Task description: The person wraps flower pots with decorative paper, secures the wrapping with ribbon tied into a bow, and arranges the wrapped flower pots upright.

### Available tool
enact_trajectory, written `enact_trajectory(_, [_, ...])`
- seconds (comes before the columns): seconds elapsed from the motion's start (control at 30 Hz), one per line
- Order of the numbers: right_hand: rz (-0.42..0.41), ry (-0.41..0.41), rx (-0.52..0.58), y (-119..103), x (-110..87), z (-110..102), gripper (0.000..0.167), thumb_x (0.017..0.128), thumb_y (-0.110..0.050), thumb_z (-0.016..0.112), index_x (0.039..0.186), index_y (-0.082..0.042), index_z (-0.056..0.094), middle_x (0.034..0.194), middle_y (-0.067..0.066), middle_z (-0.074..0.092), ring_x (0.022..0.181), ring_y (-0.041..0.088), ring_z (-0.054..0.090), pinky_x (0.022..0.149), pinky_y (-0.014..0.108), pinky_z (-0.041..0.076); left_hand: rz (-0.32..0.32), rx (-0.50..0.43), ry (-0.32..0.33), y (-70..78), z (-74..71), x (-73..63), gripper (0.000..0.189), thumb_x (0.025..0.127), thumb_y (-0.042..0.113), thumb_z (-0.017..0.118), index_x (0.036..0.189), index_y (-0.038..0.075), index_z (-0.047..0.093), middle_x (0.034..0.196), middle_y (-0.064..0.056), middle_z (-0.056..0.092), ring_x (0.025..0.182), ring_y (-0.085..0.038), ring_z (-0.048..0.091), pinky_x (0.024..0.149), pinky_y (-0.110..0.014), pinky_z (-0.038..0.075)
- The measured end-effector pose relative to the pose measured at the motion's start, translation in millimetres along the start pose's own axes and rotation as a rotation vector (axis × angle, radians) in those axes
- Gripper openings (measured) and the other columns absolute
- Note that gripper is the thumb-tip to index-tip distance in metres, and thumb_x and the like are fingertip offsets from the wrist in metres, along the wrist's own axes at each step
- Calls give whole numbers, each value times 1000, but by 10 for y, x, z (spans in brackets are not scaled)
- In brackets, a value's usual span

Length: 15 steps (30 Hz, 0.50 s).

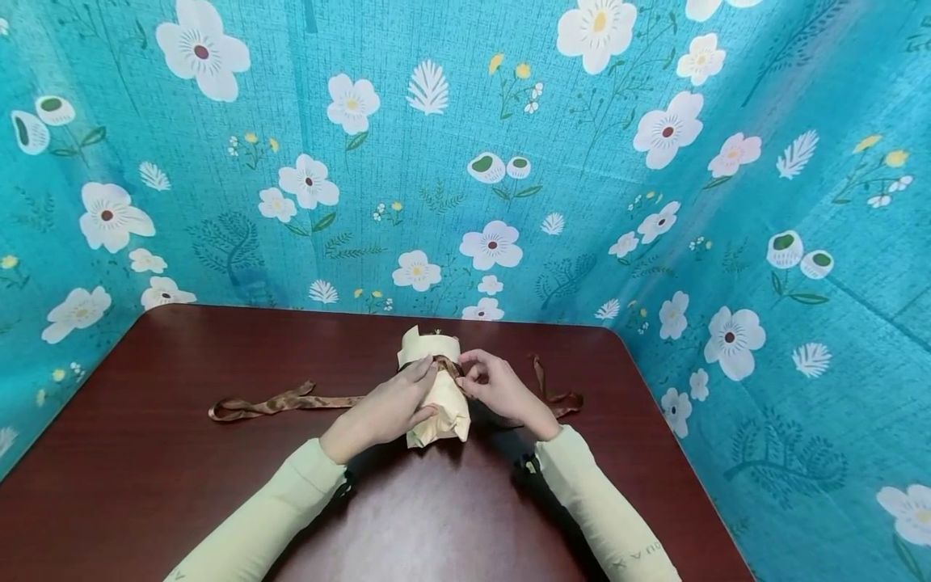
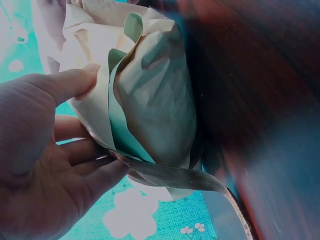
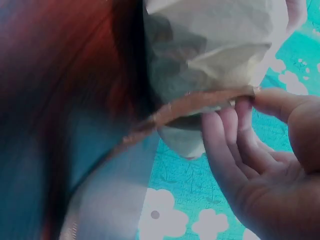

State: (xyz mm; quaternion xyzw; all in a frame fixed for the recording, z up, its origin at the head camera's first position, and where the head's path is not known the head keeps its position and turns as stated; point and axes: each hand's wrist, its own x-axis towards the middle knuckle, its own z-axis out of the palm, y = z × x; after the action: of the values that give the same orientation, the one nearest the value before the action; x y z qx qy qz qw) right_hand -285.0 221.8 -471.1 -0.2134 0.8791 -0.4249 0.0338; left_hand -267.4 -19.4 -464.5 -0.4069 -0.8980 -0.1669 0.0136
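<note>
A bundle wrapped in cream paper (image 1: 447, 408) lies on the table, its folded end toward me and a bit of something greenish at its far opening. A brown ribbon (image 3: 190, 105) passes around its middle, and both tails trail onto the table. My left hand (image 1: 387, 404) rests on the bundle with fairly straight fingers; in the left wrist view the thumb lies on the paper (image 2: 165, 95) and the fingertips touch the ribbon (image 2: 180, 176). On the other side, my right hand (image 1: 507, 394) pinches the ribbon between thumb and fingers.
The dark red-brown table (image 1: 167, 485) carries the looped left ribbon tail (image 1: 247, 408) and the shorter right tail (image 1: 560, 398). A turquoise flowered cloth (image 1: 436, 178) hangs behind the table and along its sides.
</note>
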Motion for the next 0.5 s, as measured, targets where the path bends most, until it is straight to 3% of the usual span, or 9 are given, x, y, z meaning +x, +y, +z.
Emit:
enact_trajectory(0.13, [38,-86,2,43,79,-54,21,100,-8,63,118,1,61,78,9,66,66,14,62,63,25,53,3,15,12,-4,-8,4,71,100,31,66,149,-14,39,158,-31,33,149,-40,33,115,-45,39])
enact_trajectory(0.3, [-11,-154,-74,90,126,-101,8,102,-12,60,98,-7,64,76,4,59,67,13,56,64,24,49,-3,20,11,2,-21,6,71,100,31,66,149,-12,39,159,-30,33,149,-39,33,115,-45,38])
enact_trajectory(0.4, [-42,-146,-127,90,99,-95,9,100,-11,61,91,-11,60,75,-1,53,68,10,50,65,23,42,-6,15,-9,24,-21,-3,71,101,31,65,150,-12,38,160,-30,32,150,-39,32,115,-45,39])
enact_trajectory(0.5, [-87,-85,-227,48,101,-32,15,94,-7,63,83,-13,54,74,-4,47,68,9,45,63,22,38,1,24,-10,23,-24,-18,70,100,31,66,149,-13,40,158,-30,34,149,-39,34,115,-46,39])
